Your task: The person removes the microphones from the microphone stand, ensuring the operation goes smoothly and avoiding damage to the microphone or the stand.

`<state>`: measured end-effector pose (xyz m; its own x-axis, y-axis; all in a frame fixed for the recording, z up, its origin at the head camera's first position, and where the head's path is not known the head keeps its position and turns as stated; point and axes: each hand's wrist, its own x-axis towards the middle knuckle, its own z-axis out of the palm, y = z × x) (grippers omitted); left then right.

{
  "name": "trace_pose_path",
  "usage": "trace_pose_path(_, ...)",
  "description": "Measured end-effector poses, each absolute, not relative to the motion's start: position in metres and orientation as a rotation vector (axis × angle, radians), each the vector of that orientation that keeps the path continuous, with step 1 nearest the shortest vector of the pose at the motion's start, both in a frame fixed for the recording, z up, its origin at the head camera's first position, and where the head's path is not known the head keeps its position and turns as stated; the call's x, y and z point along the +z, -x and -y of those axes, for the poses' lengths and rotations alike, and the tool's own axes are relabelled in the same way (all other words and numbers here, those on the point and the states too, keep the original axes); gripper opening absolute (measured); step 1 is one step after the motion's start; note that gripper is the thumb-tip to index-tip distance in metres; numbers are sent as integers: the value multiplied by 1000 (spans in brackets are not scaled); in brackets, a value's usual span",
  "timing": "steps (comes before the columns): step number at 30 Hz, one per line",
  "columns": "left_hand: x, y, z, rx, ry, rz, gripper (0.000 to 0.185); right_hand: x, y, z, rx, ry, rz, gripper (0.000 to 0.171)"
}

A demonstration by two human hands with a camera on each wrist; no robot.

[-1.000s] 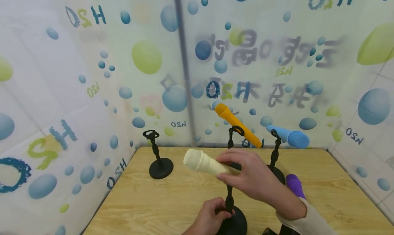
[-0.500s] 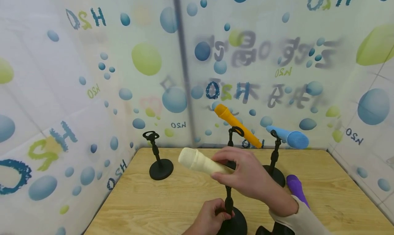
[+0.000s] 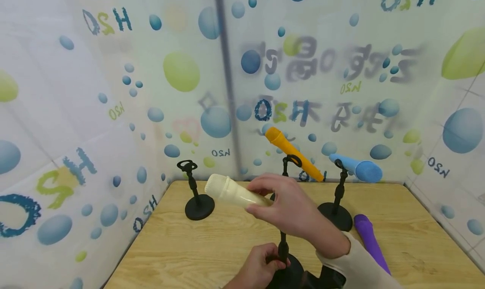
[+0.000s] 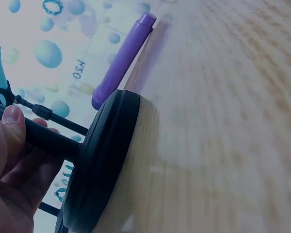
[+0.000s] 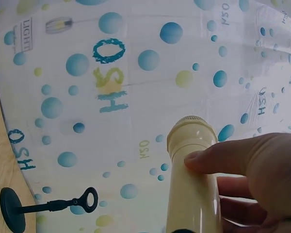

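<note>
My right hand grips a cream microphone by its handle, mesh head pointing left and up, tilted above the table. In the right wrist view, the thumb and fingers wrap the microphone, and a black edge shows at its lower end. My left hand pinches the lower pole of the nearest black microphone stand; that stand's upper part is hidden behind my right hand. The left wrist view shows the stand's round base on the table, with thumb and fingers around the pole.
An orange microphone and a blue microphone rest in stands at the back. Another stand with a bare ring is at back left. A purple microphone lies on the wooden table at right. Printed curtains surround the table.
My right hand has carried the cream microphone left and slightly up, uncovering more of the purple microphone. My left hand keeps its hold low on the stand.
</note>
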<state>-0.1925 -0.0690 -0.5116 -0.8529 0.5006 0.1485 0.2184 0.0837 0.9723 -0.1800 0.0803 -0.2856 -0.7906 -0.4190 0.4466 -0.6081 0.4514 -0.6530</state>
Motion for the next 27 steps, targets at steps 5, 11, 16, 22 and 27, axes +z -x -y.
trace_pose_path(5, -514, 194, 71, 1847, -731, -2138, 7, -282, 182, -76, 1273, -889, 2508, 26)
trace_pose_path(11, -512, 193, 69, 1863, -668, -2138, 7, -279, 185, -68, 1293, -916, 2503, 27)
trace_pose_path(16, -511, 191, 68, 1873, -627, -2119, 6, -272, 185, -57, 1327, -973, 2477, 27)
trace_pose_path(22, -513, 192, 68, 1871, -641, -2094, 7, -270, 187, -45, 1252, -1063, 2411, 27)
trace_pose_path(27, -515, 193, 70, 1859, -673, -2067, 11, -270, 188, -36, 1149, -1114, 2408, 28)
